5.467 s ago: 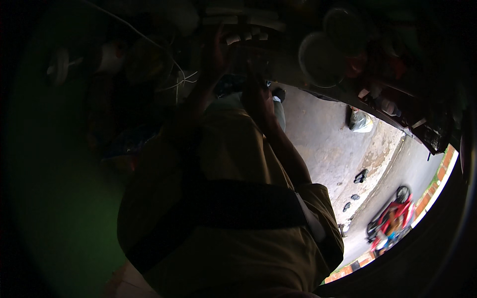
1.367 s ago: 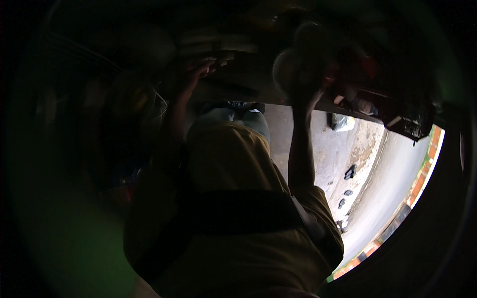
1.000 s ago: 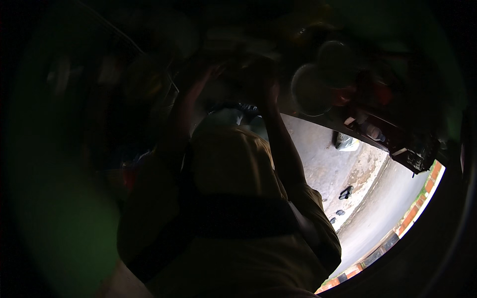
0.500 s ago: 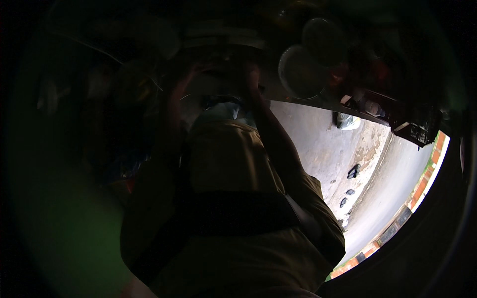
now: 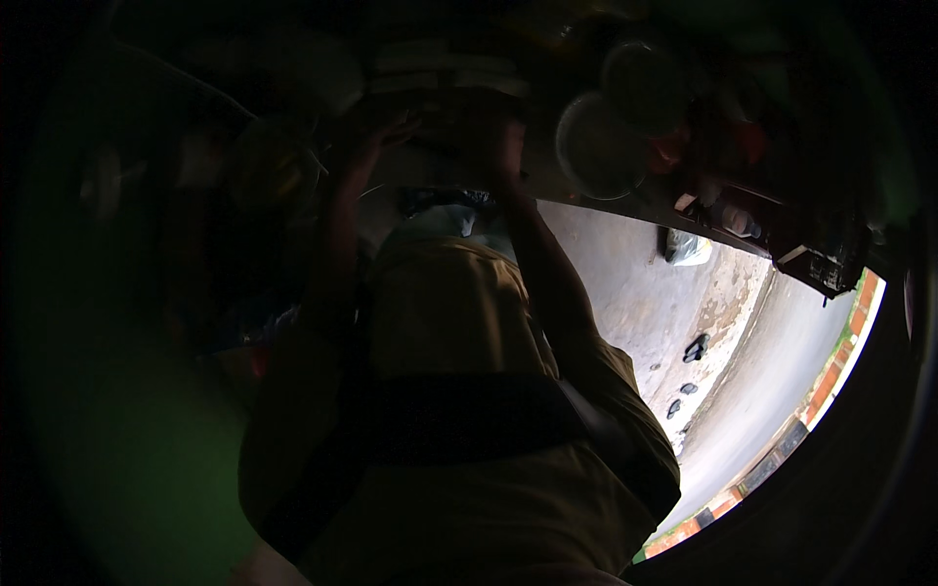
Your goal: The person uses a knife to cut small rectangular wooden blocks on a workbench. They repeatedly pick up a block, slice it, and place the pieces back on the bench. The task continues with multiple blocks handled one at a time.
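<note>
Deep shadow covers the work surface in front of me. My left hand point(image 5: 384, 135) reaches over it with fingers stretched toward the right, and nothing shows in them. Across from it, my right hand point(image 5: 506, 148) is bent at the dark area's right side. Its fingers are too dark to make out, as is anything they touch. Between the hands the surface is nearly black. Just beyond them lies a pale, flat, layered thing point(image 5: 449, 76) whose kind I cannot tell.
Two round, see-through dishes or lids, the nearer point(image 5: 598, 146) and the farther point(image 5: 643, 86), stand right of my hands. A dark rack point(image 5: 816, 266) is farther right. Below lie a whitish bag point(image 5: 687, 247) and several dark things point(image 5: 696, 348) on a bright floor point(image 5: 625, 283).
The whole view has shifted slightly. My left hand's fingers show more plainly, stretched toward the right. My right hand stays in about the same place.
</note>
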Available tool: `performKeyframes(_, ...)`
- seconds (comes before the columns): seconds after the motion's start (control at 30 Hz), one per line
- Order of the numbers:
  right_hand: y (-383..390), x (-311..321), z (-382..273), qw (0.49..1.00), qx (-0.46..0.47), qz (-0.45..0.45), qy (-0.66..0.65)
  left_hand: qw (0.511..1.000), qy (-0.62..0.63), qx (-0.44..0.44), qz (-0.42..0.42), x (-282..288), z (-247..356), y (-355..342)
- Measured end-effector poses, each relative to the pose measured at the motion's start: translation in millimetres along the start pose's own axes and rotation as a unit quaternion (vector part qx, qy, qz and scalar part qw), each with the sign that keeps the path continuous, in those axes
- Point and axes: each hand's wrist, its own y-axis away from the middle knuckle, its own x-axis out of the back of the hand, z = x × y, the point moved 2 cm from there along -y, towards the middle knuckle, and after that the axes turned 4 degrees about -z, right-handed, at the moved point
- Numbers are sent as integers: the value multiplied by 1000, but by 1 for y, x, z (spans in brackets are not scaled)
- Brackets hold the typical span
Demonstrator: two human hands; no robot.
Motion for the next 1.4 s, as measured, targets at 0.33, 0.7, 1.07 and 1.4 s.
performKeyframes(0.33, 21, 61, 40, 933, 158, 236, -223, 981, 181, -1, -73, -24, 23, -3)
performKeyframes(0.7, 10, 41, 53, 950, 100, 198, -221, 1000, -18, 19, -14, -32, 29, 1)
performKeyframes(1.07, 59, 149, 63, 912, 146, 322, -206, 998, 2, 52, 20, -26, 21, 2)
performKeyframes(1.4, 17, 215, 179, 888, -11, 458, 50, 999, -44, 20, 11, -28, 23, 7)
